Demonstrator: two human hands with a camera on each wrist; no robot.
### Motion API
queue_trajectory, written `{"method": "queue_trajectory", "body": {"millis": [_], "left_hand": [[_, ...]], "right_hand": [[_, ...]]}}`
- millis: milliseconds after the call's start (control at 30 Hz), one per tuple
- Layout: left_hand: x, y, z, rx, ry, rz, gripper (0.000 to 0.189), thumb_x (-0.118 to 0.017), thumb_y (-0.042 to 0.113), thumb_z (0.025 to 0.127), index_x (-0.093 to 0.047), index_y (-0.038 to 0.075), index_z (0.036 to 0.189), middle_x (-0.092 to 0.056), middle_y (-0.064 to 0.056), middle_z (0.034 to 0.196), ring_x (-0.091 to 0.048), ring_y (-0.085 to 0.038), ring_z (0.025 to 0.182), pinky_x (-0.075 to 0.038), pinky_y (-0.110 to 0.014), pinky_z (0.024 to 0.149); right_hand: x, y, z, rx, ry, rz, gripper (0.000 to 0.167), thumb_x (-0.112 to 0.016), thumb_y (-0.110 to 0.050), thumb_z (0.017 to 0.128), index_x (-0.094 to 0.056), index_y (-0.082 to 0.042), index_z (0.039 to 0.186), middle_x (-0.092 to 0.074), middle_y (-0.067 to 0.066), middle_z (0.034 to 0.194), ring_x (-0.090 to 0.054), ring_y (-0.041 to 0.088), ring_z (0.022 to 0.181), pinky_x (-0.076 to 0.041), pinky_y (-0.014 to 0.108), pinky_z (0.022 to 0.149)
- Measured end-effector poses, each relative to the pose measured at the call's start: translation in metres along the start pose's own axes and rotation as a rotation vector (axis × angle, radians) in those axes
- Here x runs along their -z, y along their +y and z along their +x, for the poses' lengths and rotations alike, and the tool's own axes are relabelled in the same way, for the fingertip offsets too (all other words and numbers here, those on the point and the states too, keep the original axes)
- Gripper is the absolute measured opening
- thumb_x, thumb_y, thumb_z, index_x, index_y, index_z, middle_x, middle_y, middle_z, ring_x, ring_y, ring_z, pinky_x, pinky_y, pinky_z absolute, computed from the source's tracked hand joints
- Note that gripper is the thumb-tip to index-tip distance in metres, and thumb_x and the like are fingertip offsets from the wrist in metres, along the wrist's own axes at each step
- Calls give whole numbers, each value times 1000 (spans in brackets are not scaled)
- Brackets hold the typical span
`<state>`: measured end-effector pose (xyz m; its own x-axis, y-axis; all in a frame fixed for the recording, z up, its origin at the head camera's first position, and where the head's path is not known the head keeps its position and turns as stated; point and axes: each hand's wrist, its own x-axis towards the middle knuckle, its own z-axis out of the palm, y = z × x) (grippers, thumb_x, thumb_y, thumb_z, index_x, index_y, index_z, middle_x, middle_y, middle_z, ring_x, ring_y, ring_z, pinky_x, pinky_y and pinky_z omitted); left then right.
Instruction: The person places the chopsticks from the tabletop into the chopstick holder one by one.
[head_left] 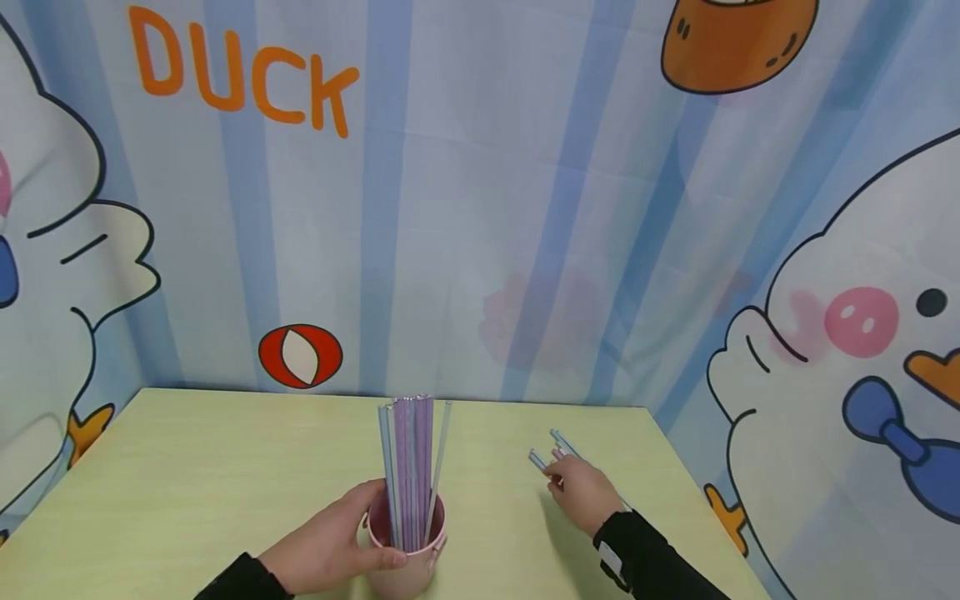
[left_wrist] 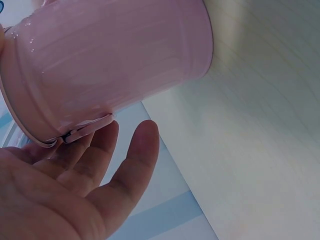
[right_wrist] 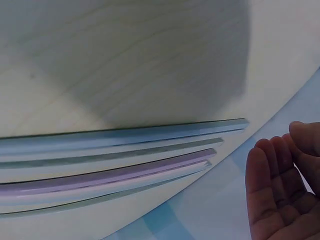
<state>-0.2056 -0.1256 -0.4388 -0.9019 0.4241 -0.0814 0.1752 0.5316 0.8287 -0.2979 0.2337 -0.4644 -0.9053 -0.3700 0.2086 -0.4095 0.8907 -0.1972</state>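
A small pink bucket [head_left: 405, 571] with a side handle [left_wrist: 90, 127] stands upright near the front of the table. My left hand [head_left: 337, 542] grips it at the rim, thumb on the near side and fingers behind. A bunch of thin blue and purple straws [head_left: 408, 475] stands in it, with one pale straw [head_left: 441, 467] leaning right. My right hand [head_left: 588, 496] hovers low over several loose straws on the table's right side, partly hiding them. In the right wrist view, these straws [right_wrist: 110, 175] lie side by side, and the relaxed fingers [right_wrist: 260, 185] are apart from them.
The pale wood-look table [head_left: 225, 458] ends at a back edge close to a blue striped curtain [head_left: 465, 208] printed with ducks. That curtain also hangs along both sides. The right hand's shadow falls across the tabletop beside the loose straws.
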Motion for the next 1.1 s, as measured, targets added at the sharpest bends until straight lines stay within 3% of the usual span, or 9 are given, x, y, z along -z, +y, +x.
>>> {"method": "queue_trajectory", "body": {"millis": [167,433,833,1100], "left_hand": [[0,0,0,5,1,3,93,-79,49,76,-33,10,148,-43,-13,143,-47,-30,121,-37,-60,101],[-1,0,-1,1,10,14,94,-79,50,76,-34,10,148,-42,-13,144,-47,-31,122,-36,-61,101],[-1,2,-1,18,16,18,93,-79,50,75,-35,10,147,-43,-13,143,-47,-31,121,-37,-61,101],[-1,1,-2,9,19,19,92,-79,50,76,-36,10,146,-43,-12,143,-47,-30,121,-37,-60,101]], "right_hand": [[-7,15,-4,-24,-19,-92,10,-74,-3,83,-74,-8,92,-55,0,77,-56,16,69,-49,33,61],[-16,23,-7,-47,-41,-179,4,-75,-7,83,-74,-8,86,-53,2,73,-51,16,63,-48,36,58],[-20,22,-10,-53,-6,-248,5,-76,-8,81,-74,-8,86,-58,6,77,-62,23,70,-53,42,63],[-23,22,-10,-37,11,-251,4,-76,-8,81,-75,-10,84,-57,5,76,-60,21,67,-52,40,60]]}}
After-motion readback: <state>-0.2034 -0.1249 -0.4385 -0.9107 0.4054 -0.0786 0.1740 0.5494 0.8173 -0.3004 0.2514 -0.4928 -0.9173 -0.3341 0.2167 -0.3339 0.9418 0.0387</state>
